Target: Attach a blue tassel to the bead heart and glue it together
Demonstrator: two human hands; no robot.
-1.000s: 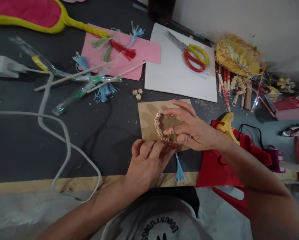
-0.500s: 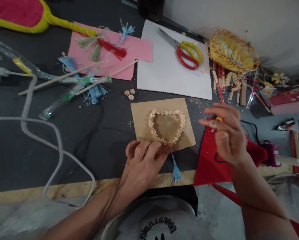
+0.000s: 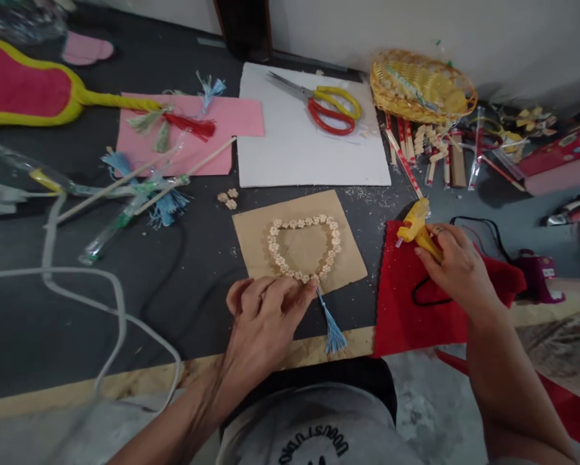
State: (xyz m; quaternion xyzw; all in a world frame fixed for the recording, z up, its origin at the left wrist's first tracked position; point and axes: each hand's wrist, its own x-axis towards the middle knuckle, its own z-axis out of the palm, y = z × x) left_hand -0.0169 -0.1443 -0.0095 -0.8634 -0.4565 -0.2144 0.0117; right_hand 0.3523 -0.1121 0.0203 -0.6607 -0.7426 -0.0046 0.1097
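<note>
Pinches with the left grip (image 3: 268,313), just below the centre of the frame, the lower tip of a heart-shaped outline of small beige flowers (image 3: 272,247), between thumb and curled fingers, with fingertips partly hidden. As for the heart-shaped outline: lies at the centre of the frame, touching the left grip just above and to the right of it, well to the left of the other one, on a tan sheet of cardboard (image 3: 351,258). Bears at its lower tip a light blue thread tassel (image 3: 336,339), pointing toward the lower edge. At right of centre, clasps with the right grip (image 3: 457,265) the handle of a yellow plastic glue gun (image 3: 418,229), nozzle-down over a red cloth (image 3: 411,310). Higher on the dark grey table (image 3: 207,303), shows scissors with red and yellow handles (image 3: 332,119) on a white rectangular board (image 3: 270,158), and three loose beige flowers (image 3: 229,200) near its lower left corner.
</note>
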